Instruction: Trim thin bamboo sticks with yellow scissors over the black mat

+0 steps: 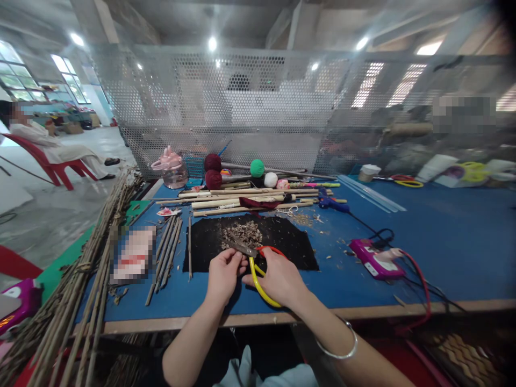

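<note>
My right hand (282, 277) is wrapped around scissors (258, 285) with one red and one yellow handle loop. The dark blades point left, over a pile of short brown cuttings (244, 234) on a black cloth (282, 239). Close to the blades, my left hand (224, 274) has its fingers pinched together. What they hold, if anything, is too small to make out. Left of the cloth lie several thin cut sticks (165, 258), and a single stick (190, 250) runs along its left edge.
Long bundled twigs (108, 231) lean over the table's left side. Behind the cloth lie pale rods (242, 201), yarn balls (257, 168) and a blue glue gun (332, 203). A purple power strip (377, 259) with cables sits right. A person sits on a red chair (38, 156) far left.
</note>
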Demonstrator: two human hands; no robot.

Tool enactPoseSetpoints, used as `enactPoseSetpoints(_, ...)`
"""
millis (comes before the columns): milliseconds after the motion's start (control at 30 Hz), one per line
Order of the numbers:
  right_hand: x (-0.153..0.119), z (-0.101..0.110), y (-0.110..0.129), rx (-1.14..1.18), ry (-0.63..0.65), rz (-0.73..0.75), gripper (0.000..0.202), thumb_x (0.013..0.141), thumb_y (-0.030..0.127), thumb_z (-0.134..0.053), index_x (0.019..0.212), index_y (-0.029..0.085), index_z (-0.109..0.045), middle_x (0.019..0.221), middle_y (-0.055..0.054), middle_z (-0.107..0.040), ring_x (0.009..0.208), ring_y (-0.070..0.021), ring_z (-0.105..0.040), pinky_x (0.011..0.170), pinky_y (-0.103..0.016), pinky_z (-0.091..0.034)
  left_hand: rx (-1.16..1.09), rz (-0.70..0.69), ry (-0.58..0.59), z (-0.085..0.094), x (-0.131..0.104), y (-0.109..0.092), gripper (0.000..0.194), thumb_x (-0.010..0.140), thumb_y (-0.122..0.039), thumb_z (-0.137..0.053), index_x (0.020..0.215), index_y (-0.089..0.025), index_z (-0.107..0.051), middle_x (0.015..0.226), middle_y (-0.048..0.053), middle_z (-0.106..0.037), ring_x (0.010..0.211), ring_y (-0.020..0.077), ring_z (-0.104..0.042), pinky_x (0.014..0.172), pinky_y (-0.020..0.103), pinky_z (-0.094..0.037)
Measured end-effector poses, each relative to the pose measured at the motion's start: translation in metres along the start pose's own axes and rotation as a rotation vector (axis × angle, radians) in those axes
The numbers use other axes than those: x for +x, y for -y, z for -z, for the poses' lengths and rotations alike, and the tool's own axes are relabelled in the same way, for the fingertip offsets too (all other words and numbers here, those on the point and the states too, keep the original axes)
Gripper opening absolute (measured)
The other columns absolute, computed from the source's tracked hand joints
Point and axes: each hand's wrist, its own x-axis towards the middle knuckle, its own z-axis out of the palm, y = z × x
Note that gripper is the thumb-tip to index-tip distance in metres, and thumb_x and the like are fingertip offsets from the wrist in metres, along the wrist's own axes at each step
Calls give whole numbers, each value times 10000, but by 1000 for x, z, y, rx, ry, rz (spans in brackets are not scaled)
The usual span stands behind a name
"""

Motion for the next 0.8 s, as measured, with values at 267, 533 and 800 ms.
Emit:
enactPoseSetpoints(267,2,-4,-3,36,-17,-33,414,669,548,-565,908,214,-516,774,-30,-625,698,-189,-589,547,-236,-309,-16,28,58,-1,-2,-1,286,651,-380,-640,769,-120,-629,688,48,-620,611,128,-581,547,231,-489)
enactPoseSetpoints(533,2,-4,-1,11,11,-62,456,637,552,-592,931,212,-517,821,-40,-630,771,-209,-596,587,-245,-338,12,28,36,-1,-4,-2,298,667,-395,-616,776,-117,-601,681,39,-605,610,124,-577,545,227,-489)
enactPoseSetpoints(800,2,-8,-3,71,-28,18,448,610,480,-649,907,175,-507,863,-60,-588,839,-210,-557,676,-261,-362,123,-64,15,0,-3,0,235,729,-379,-539,745,-146,-557,655,13,-582,593,120,-565,546,216,-462)
